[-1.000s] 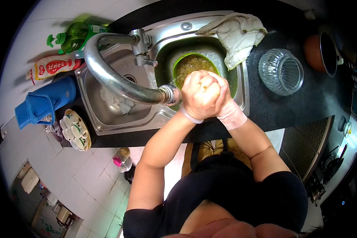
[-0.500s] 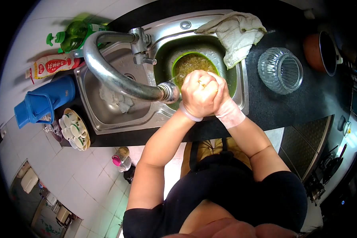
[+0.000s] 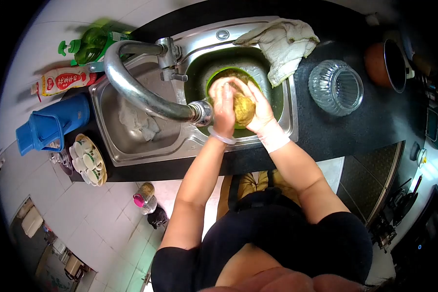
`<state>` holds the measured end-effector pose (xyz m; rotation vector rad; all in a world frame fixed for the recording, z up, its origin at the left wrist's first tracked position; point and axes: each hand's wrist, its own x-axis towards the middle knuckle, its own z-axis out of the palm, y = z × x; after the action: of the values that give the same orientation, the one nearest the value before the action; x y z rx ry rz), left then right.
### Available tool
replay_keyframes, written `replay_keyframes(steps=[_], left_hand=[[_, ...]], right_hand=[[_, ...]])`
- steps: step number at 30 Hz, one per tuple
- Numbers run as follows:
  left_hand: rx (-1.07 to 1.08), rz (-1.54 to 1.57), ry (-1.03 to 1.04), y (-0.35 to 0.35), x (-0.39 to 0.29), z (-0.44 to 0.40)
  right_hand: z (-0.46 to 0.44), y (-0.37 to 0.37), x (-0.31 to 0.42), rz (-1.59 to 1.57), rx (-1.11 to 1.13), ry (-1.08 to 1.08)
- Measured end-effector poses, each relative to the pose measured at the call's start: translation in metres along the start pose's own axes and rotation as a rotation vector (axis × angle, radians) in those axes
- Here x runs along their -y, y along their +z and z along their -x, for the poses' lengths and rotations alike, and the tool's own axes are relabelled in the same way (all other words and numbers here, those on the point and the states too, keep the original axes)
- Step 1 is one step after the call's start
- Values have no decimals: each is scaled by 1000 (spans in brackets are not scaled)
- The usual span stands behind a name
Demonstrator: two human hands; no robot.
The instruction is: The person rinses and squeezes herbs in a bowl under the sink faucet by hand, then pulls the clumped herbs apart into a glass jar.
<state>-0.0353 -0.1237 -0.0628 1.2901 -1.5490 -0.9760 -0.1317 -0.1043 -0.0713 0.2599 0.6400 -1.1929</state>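
A rounded, wet, yellow-brown lump [image 3: 244,109] lies between my hands over the right basin. My right hand [image 3: 263,111] cups it from the right side, palm turned inward. Against or close to its left side is my left hand [image 3: 223,111], with the fingers stretched out and a little blurred. Below them a bright green bowl [image 3: 217,76] sits in the sink; my hands cover most of its inside. The curved metal faucet [image 3: 199,113] ends right beside my left hand. What the lump is made of cannot be made out.
A whitish cloth [image 3: 282,48] hangs over the sink's back right corner. On the counter stand a ribbed glass bowl [image 3: 336,88] and a brown pot [image 3: 385,65]. The left basin [image 3: 168,141] holds a pale rag [image 3: 136,121]. Bottles, a blue jug [image 3: 58,121] and a tray of cups [image 3: 88,158] line the left.
My hands were clasped tightly together over the bowl. They have parted and lowered toward it, showing the yellow-brown lump between them. The view has shifted slightly.
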Motion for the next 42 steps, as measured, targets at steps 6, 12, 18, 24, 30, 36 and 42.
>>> replay_keyframes(steps=[6, 12, 18, 24, 30, 36, 42], left_hand=[[53, -204, 270, -9, -21, 9], [-28, -216, 481, -12, -32, 4], [6, -143, 571, -18, -40, -5], [13, -188, 526, -15, -45, -7], [61, -202, 476, -7, -40, -4], [45, -185, 480, 4, -40, -1], [80, -181, 481, 8, -42, -1]], right_hand=[[-3, 3, -3, -154, 91, 138], [5, 14, -12, -79, 93, 33], [25, 40, -4, 144, 92, -37], [18, 23, -9, 123, 96, -66], [13, 4, -13, 18, -30, 30], [5, -29, -17, -7, 33, -31], [3, -43, -18, 82, 74, -80]])
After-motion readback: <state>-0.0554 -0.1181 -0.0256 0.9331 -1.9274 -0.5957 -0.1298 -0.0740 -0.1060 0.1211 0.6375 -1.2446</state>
